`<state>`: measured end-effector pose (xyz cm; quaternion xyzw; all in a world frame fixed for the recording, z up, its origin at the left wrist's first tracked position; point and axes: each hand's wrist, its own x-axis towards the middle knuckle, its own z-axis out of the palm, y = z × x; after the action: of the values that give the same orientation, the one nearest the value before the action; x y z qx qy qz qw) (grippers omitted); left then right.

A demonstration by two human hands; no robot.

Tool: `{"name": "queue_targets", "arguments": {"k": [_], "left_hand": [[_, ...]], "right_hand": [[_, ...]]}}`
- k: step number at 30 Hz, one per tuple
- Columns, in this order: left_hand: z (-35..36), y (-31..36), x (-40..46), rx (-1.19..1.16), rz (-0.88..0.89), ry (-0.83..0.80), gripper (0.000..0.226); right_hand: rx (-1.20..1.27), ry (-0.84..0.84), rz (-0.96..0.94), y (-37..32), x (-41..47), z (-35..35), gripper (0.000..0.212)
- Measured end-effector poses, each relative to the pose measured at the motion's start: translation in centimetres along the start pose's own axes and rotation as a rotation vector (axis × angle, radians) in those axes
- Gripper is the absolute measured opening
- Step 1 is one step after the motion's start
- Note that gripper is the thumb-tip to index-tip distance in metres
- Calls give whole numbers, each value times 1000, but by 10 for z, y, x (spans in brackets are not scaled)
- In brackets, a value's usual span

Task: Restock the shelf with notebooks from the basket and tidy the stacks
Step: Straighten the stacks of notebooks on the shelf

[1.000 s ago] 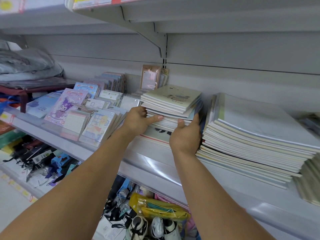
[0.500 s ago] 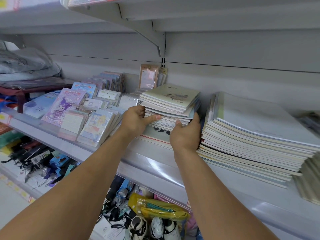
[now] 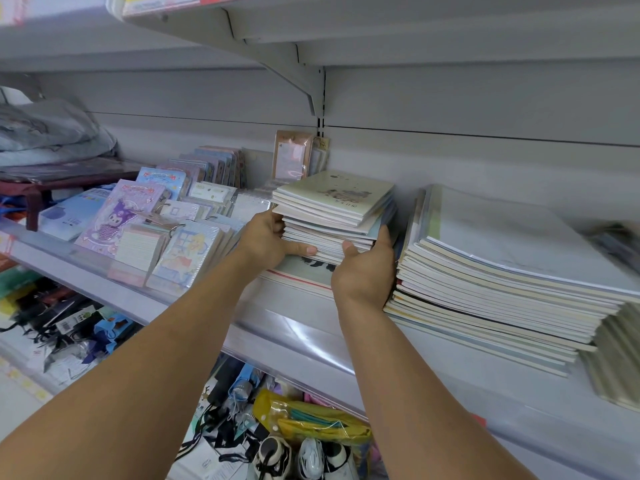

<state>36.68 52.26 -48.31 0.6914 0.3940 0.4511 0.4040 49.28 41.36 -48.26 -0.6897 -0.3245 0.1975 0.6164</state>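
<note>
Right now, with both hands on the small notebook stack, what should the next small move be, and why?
Probably square it up: press the left hand and right hand inward to even the edges. The small notebook stack is fanned, its upper notebooks jutting left past the lower ones, and it sits on a larger notebook beside the tall stack.

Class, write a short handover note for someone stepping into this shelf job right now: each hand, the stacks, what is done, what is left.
Left hand grips the left side of the small notebook stack; right hand grips its front right corner.
The stack sits on the shelf, upper notebooks skewed.
The large notebook stack lies to the right, edges uneven.
Done: notebooks are on the shelf.
Left: square both stacks. Basket not in view.
</note>
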Motion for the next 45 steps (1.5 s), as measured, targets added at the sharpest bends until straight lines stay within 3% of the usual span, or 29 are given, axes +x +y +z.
{"name": "queue_targets", "arguments": {"k": [2,5,7,10,14,17,22,30,35,41,45], "left_hand": [[-1,2,-2,-65,0,-6,76],[-6,6,-6,-90,35,-63,90],[-7,10,-10,-76,63,-84,79],[0,11,-15,-64,89,-81,47],[1,12,-16,-75,95,-88,35],[-1,12,-10,-68,99,-105,42],[2,11,-6,-82,129,-50,23],[7,8,0,-132,129,50,46],[8,10,0,-114,126,91,44],[5,10,-2,-63,120,66,16],[5,9,-3,-115,112,52,14]], "right_hand": [[-29,1,-24,-3,-2,1,69],[-75,-9,-86,-6,-8,1,89],[-54,-1,-108,-6,-10,2,93],[-9,26,-140,-5,-10,2,77],[10,47,-164,-3,-10,0,61],[-2,63,-162,-4,-9,2,59],[39,91,-141,-6,-9,3,75],[119,48,-115,-1,-1,5,60],[56,58,-140,-6,-1,4,58],[31,4,-177,-8,0,3,62],[133,-19,-148,-9,2,2,60]]}}
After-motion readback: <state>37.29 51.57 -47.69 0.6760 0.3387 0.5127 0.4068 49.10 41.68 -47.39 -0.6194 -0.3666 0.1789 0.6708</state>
